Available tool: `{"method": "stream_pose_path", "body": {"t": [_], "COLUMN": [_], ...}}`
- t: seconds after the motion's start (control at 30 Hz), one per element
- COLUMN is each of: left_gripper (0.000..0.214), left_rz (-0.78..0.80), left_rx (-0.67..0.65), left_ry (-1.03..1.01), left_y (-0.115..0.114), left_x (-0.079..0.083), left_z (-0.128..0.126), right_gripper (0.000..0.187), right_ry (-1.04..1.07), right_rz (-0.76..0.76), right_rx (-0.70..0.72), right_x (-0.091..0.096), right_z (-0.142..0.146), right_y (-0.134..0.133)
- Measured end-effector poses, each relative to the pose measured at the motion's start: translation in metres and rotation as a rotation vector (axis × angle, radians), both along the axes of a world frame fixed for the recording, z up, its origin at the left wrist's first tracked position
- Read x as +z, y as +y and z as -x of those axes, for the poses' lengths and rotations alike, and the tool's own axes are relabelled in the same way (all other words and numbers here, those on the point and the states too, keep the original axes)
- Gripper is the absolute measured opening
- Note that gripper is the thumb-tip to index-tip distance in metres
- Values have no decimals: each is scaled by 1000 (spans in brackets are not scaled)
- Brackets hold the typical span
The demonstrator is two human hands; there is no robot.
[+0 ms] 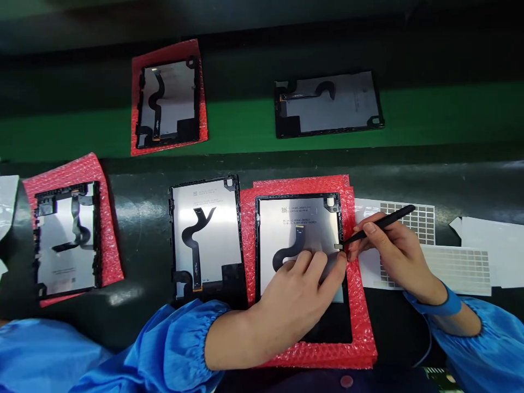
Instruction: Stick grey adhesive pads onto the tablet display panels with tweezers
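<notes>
A display panel [315, 215] with a silvery back, black frame and dark ribbon cable [292, 251] lies on red bubble wrap [362, 322] before me. My left hand [301, 300] rests across this panel, fingers bent but apart, the forefinger reaching its right edge. I see nothing held in it; its thumb is hidden. Between thumb and fingers, my right hand [395, 248] grips a slim black pen-shaped tool [388, 218]. The tool's tip meets the panel's right edge, beside a small pale tab [338, 246].
A second panel [223, 234] lies just left, and another panel [65, 245] on red wrap farther left. Two more, a panel [176, 98] on wrap and a bare panel [347, 103], lie on the green strip [241, 125]. Sticker sheets [454, 267] lie at right. A blue sleeve [45, 355] shows lower left.
</notes>
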State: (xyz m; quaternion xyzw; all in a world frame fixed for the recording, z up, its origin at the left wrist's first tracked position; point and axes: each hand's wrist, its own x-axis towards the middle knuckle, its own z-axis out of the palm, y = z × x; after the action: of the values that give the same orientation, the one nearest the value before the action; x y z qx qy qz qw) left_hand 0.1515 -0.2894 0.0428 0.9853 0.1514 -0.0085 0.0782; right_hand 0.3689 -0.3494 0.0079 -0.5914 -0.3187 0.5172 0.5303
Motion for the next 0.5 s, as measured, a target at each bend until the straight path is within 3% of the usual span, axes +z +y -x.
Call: {"method": "stream_pose_path", "body": {"t": [0.5], "left_gripper": [58], "left_rz": [-7], "left_rx": [-13], "left_ry": [40], "left_y": [1], "left_x": [1], "left_z": [-1], "right_gripper": [31], "right_ry": [-9], "right_rz": [15], "right_rx": [2], "right_x": [-1], "right_z": [0], "right_y": [-1]}}
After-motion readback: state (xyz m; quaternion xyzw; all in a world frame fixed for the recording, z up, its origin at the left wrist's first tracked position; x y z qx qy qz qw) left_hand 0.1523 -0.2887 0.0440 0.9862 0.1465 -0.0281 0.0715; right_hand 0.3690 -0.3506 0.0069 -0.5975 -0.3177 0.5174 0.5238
